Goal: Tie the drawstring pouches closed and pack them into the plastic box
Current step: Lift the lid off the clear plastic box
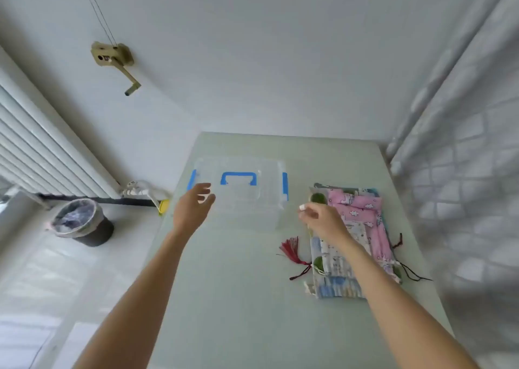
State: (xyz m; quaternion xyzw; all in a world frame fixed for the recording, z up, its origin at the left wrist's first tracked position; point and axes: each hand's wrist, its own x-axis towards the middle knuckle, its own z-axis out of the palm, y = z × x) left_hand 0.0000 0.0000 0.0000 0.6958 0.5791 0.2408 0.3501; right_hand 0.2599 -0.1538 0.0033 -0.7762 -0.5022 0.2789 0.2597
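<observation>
A clear plastic box (pixel 247 200) with a blue handle and blue side clasps sits lidded at the back middle of the table. To its right lies a flat pile of drawstring pouches (pixel 362 217), pink on top, white and blue prints beneath, with a red tassel (pixel 290 249) and dark cords trailing out. My left hand (pixel 192 208) hovers by the box's left front corner, fingers spread and relaxed, holding nothing. My right hand (pixel 320 219) is over the left edge of the pile with fingers loosely curled; whether it holds anything is unclear.
The pale green table (pixel 238 284) stands against a white wall. A radiator (pixel 42 149) and a lined waste bin (pixel 81 221) are on the floor to the left. A curtain (pixel 463 172) hangs close along the table's right side.
</observation>
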